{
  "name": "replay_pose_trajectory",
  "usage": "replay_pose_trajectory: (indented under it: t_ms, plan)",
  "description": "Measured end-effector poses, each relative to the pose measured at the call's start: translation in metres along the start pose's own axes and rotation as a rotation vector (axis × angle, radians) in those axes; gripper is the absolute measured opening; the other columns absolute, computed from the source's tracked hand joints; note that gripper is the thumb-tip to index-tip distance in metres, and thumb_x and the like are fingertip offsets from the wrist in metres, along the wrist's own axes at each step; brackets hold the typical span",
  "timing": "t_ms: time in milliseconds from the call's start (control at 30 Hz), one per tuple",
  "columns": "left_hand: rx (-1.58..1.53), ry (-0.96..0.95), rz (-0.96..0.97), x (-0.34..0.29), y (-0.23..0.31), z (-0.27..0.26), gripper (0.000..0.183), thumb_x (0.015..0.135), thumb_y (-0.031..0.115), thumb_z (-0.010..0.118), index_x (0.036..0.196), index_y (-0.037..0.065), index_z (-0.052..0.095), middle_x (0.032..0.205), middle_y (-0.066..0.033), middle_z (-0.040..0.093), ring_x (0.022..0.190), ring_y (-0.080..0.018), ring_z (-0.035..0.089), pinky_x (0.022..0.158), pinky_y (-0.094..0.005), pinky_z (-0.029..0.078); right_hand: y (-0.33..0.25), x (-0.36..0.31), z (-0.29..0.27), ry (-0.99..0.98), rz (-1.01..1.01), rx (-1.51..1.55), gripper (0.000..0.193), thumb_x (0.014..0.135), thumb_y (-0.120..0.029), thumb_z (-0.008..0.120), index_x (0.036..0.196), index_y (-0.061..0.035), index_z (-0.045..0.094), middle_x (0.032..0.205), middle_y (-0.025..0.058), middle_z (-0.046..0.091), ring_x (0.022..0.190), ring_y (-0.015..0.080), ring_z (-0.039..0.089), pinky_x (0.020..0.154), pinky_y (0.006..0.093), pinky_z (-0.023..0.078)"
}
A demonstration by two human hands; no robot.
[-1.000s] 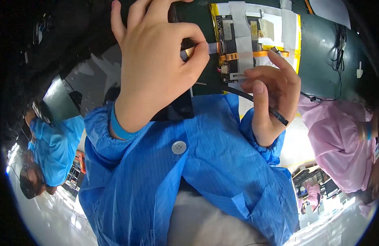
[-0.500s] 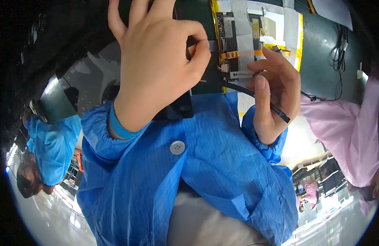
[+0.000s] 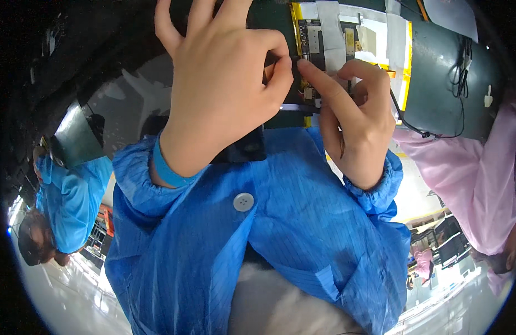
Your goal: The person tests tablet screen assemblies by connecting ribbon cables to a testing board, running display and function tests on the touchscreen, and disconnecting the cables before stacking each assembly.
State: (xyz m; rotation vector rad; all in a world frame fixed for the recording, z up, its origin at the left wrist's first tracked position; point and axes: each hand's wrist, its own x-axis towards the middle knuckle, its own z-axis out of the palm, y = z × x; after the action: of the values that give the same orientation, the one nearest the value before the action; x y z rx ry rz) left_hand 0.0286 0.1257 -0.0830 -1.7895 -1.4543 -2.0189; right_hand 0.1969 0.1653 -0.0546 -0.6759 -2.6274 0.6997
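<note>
My left hand [image 3: 224,89] hovers left of a circuit board [image 3: 311,42], its thumb and index pressed together and the other fingers spread. Whatever the pinch holds is hidden. Lower down, my right hand [image 3: 358,117] reaches over the board's near part, its index tip close to the left fingertips. The other right fingers are curled; a dark sliver shows between them, too small to name. The board lies on a white panel [image 3: 400,50] edged in yellow, under a grey tape strip [image 3: 335,33]. Beneath my left wrist lies a flat black slab [image 3: 244,148].
A black cable [image 3: 400,114] runs from behind my right hand to the dark green mat [image 3: 436,67], with a coiled thin wire [image 3: 463,70] farther right. People in a pink sleeve [image 3: 464,173] and a light blue garment [image 3: 76,195] sit either side.
My right hand has turned over and moved left, its index now near my left fingertips. The black strip that lay across its palm is out of sight. My left hand has shifted slightly right.
</note>
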Motion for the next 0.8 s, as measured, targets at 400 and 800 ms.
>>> replay_pose_trajectory:
  t_ms: [400, 800]
  plan:
    - [0.184, -0.735, -0.409, 0.025, 0.087, -0.005, 0.022, 0.076, 0.017, 0.065, 0.098, 0.018, 0.065, 0.077, 0.0060, 0.064, 0.089, -0.0125, 0.056, 0.086, -0.0363, 0.026, -0.011, -0.030, -0.032, 0.220, 0.494, 1.111, 0.020, 0.078, -0.002, 0.070, 0.086, -0.0004, 0.052, 0.077, 0.0055, 0.059, 0.055, 0.0083, 0.056, 0.051, 0.0184, 0.045]
    - [0.777, -0.677, -0.106, 0.023, 0.091, -0.029, 0.012, 0.068, 0.022, 0.074, 0.079, 0.023, 0.068, 0.084, 0.0088, 0.064, 0.099, -0.0123, 0.056, 0.095, -0.0364, 0.022, -0.017, -0.026, -0.016, 0.134, 0.625, 1.316, 0.023, 0.086, 0.004, 0.055, 0.109, 0.0065, 0.053, 0.094, 0.0135, 0.063, 0.082, 0.0154, 0.065, 0.073, 0.0256, 0.054]
